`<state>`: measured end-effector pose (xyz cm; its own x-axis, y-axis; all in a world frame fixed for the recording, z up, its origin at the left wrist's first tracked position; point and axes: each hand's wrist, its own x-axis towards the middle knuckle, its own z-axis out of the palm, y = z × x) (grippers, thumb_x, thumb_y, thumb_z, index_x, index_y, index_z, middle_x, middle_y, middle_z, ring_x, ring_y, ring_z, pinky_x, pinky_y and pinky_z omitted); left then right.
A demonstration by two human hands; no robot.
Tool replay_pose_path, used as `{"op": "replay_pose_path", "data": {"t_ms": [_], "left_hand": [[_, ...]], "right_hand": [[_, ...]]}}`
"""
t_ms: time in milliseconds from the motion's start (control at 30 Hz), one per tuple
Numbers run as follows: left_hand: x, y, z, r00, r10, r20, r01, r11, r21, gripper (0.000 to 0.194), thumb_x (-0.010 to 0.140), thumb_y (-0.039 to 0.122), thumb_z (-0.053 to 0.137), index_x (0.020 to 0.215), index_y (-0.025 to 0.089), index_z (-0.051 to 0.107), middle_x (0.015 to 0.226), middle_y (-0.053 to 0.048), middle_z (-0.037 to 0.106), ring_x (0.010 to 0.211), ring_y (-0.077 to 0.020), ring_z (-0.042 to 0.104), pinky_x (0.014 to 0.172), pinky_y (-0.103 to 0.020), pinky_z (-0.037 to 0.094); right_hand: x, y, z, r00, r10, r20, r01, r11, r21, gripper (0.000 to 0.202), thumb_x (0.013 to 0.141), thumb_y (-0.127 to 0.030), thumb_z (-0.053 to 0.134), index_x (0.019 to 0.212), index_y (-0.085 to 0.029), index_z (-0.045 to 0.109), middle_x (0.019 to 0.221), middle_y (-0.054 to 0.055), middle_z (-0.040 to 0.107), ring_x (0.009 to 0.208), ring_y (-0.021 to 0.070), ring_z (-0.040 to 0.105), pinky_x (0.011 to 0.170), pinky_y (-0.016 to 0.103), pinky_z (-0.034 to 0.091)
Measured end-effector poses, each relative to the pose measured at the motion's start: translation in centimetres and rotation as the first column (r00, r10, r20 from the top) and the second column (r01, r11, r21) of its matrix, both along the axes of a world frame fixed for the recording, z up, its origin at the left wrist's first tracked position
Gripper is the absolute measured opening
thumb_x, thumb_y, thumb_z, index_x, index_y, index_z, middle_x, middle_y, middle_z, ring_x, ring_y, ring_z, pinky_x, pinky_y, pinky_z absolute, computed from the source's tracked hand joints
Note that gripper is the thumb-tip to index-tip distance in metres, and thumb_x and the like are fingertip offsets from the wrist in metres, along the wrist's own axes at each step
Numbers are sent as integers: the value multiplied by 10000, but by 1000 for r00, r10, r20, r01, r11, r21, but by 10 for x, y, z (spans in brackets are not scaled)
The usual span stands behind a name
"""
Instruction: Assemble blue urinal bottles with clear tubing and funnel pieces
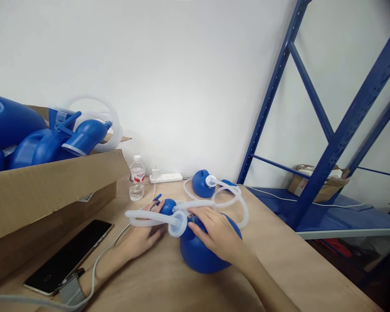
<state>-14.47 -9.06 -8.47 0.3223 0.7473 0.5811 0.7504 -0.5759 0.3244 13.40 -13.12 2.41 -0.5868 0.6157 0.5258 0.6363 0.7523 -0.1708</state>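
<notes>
In front of me a blue plastic bottle (203, 255) rests on the table, with a translucent round cap (178, 224) at its neck. My right hand (216, 232) lies over the bottle's top, thumb and fingers bent around the part beside the cap. From the cap a translucent ribbed hose (149, 214) loops left and back. A smaller rounded blue piece (167, 207) sits behind the cap, at the hose. My left hand (144, 234) reaches under the hose loop, fingers stretched beside that piece and thumb apart; the hose partly covers it.
Farther back lies another blue bottle (201, 184) with a coiled hose. A cardboard box (61, 190) of blue bottles stands left, near a phone (69, 255) and a cable. A water bottle (137, 178) and power strip (165, 178) sit by the wall; a blue shelf (325, 173) is right.
</notes>
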Motion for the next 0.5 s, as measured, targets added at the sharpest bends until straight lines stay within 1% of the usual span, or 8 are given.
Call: {"op": "replay_pose_path", "data": {"t_ms": [67, 133, 233, 300, 333, 433, 500], "left_hand": [[-1, -1, 3, 1000, 9, 5, -9, 1000, -16, 764, 920, 338, 560, 1610, 295, 235, 1646, -116, 329, 1501, -344, 333, 1228, -530, 296], [-1, -1, 7, 999, 29, 26, -29, 999, -14, 740, 900, 366, 584, 1585, 319, 308, 1641, -88, 344, 1511, -351, 313, 1238, -523, 284], [-3, -1, 11, 996, 58, 61, -59, 998, 23, 634, 862, 401, 622, 1479, 327, 495, 1604, -64, 400, 1527, -369, 274, 1250, -517, 265], [-6, -1, 12, 997, 47, 61, -49, 998, 31, 587, 849, 425, 640, 1421, 321, 559, 1572, -65, 446, 1519, -376, 289, 1252, -528, 256], [-8, -1, 12, 998, 36, 56, -38, 999, 26, 583, 847, 437, 649, 1411, 316, 568, 1561, -69, 463, 1507, -376, 317, 1249, -531, 263], [-15, -2, 11, 999, 5, 33, -4, 1000, -10, 591, 855, 445, 658, 1417, 288, 563, 1544, -87, 494, 1450, -360, 418, 1225, -516, 318], [-18, -2, 15, 999, -16, 39, 17, 999, -34, 600, 863, 424, 654, 1435, 270, 555, 1519, -88, 530, 1409, -341, 474, 1207, -487, 350]], "right_hand": [[-2, 8, 2, 1000, 26, 6, -25, 996, -84, 347, 1047, -311, 460, 1363, -232, 582, 1223, 77, 742, 1106, 245, 704, 950, 394, 545], [-2, 15, -1, 999, 29, -29, -32, 993, -110, 328, 1036, -292, 475, 1327, -236, 615, 1177, 60, 763, 1063, 229, 720, 934, 369, 542], [-5, 19, -10, 995, -35, -89, 31, 998, -53, 219, 966, -230, 545, 1116, -217, 703, 1044, 56, 781, 962, 231, 726, 856, 341, 534], [-9, 19, -15, 993, -79, -89, 79, 997, -7, 165, 916, -173, 556, 969, -207, 709, 973, 57, 771, 900, 230, 712, 791, 323, 515], [-11, 19, -17, 992, -94, -82, 95, 995, 12, 160, 902, -153, 551, 931, -206, 699, 950, 56, 763, 876, 228, 702, 764, 317, 502], [-14, 19, -21, 994, -96, -57, 100, 993, 70, 162, 891, -131, 529, 927, -203, 669, 899, 57, 736, 824, 229, 680, 710, 309, 471], [-13, 20, -23, 996, -81, -45, 85, 991, 100, 182, 902, -123, 496, 950, -202, 653, 893, 63, 729, 820, 233, 680, 704, 311, 465]]}}
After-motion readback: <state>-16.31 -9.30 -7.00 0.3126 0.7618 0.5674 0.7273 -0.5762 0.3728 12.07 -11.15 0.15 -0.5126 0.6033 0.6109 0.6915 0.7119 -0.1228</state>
